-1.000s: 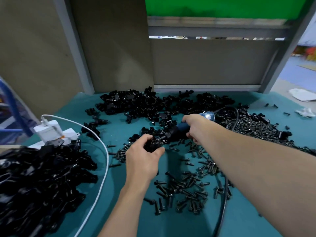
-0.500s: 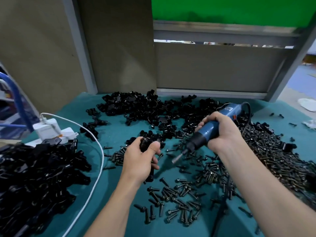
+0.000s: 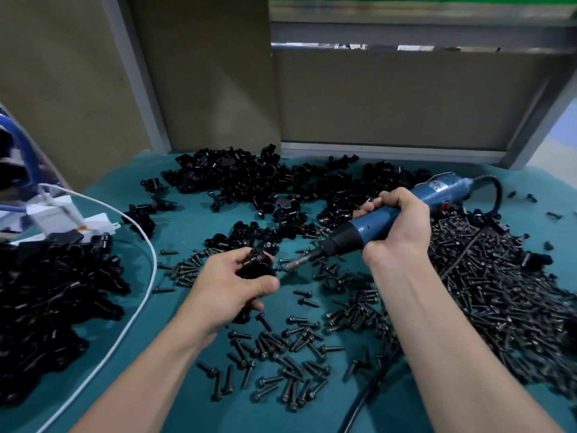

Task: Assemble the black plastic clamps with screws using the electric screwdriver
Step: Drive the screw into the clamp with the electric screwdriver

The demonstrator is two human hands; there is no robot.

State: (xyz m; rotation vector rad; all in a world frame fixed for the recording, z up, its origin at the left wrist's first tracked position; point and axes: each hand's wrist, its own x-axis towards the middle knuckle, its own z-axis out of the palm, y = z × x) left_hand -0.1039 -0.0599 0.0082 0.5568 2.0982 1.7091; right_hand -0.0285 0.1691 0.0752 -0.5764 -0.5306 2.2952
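My left hand (image 3: 229,284) grips a black plastic clamp (image 3: 256,264) just above the teal table (image 3: 187,398). My right hand (image 3: 398,228) is wrapped round the blue electric screwdriver (image 3: 393,215), which slants down to the left. Its metal bit (image 3: 299,261) points at the clamp's right side, very close to it. Loose black screws (image 3: 281,345) lie scattered below both hands. A heap of loose black clamps (image 3: 256,182) covers the back of the table.
A large mound of dark screws (image 3: 499,295) fills the right side. Another pile of black clamps (image 3: 46,301) sits at the left, beside a white cable (image 3: 142,304) and a white charger block (image 3: 54,212). The screwdriver's black cord (image 3: 371,385) runs under my right forearm. Brown panels close the back.
The screwdriver came off the clamp and swung right, and its bit is now back close to the clamp's right side. My left hand turned the clamp and lowered it slightly.
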